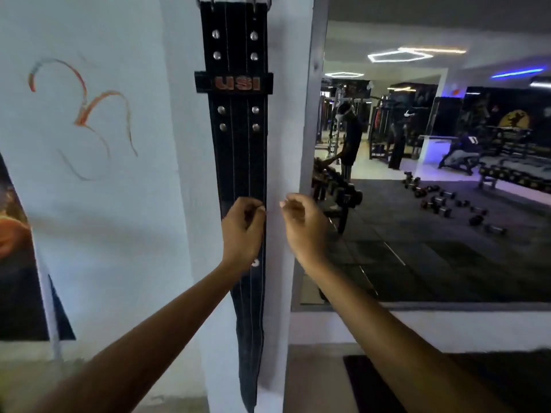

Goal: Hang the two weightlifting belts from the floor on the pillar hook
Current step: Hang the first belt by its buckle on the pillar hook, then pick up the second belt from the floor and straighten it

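A black weightlifting belt [238, 138] with silver rivets and a red "USI" loop hangs straight down the white pillar [185, 174], its metal buckle at the top edge of the view. The hook itself is out of frame. My left hand [243, 231] lies over the belt's middle with fingers curled at its right edge; whether it grips the belt I cannot tell. My right hand [304, 225] hovers just right of the belt, fingers loosely curled, holding nothing. Only one belt shows clearly.
A large wall mirror [432, 159] right of the pillar reflects a gym floor with scattered dumbbells, racks, benches and a person. A painted wall design [86, 114] is at left. A dark floor mat [417, 383] lies at lower right.
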`<state>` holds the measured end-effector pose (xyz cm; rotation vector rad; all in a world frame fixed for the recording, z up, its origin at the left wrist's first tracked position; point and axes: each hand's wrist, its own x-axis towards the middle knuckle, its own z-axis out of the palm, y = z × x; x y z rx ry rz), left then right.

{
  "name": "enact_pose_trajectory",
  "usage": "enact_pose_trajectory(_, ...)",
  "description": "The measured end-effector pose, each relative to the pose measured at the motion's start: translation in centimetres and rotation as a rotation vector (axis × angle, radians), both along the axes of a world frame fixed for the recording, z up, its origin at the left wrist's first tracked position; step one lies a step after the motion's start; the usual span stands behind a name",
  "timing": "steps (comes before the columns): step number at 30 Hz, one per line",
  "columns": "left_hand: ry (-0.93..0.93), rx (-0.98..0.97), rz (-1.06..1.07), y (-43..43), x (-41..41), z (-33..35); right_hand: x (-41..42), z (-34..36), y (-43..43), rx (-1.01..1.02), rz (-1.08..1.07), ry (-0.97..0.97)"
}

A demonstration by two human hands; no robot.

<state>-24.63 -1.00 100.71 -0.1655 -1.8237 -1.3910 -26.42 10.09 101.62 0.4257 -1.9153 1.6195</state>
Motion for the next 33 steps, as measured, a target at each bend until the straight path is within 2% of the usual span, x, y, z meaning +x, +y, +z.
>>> enact_pose_trajectory(7, -0.418, -0.04, -0.08, 2.6, 2.4, -14.2, 3.8, -16.2, 3.8, 0.024, -0.025, -0.406)
enact_pose_trajectory(14, -0.834, -0.113, -0.061, 5.3, 5.2, -28.4, 8.4, -31.0, 6.7, 0.101, -0.141, -0.774)
enact_pose_trajectory(21, -1.159, -0.165, -0.101, 7.5, 9.2, -42.3, 11.5, -44.4, 8.0, 0.083, -0.142, -1.095)
enact_pose_trajectory(26, -1.287, -0.278, -0.179, 10.2, 10.2, -51.7, 13.2, -55.1, 10.0, 0.035, -0.211, -1.238)
enact_pose_trajectory(31, -1.315, -0.37, -0.28, 13.6, 9.7, -62.4, 15.0, -66.0, 13.8, -0.01, -0.329, -1.368)
enact_pose_trajectory(33, -1.331, -0.41, -0.343, 15.4, 9.7, -67.1, 16.1, -70.6, 15.6, -0.088, -0.392, -1.408)
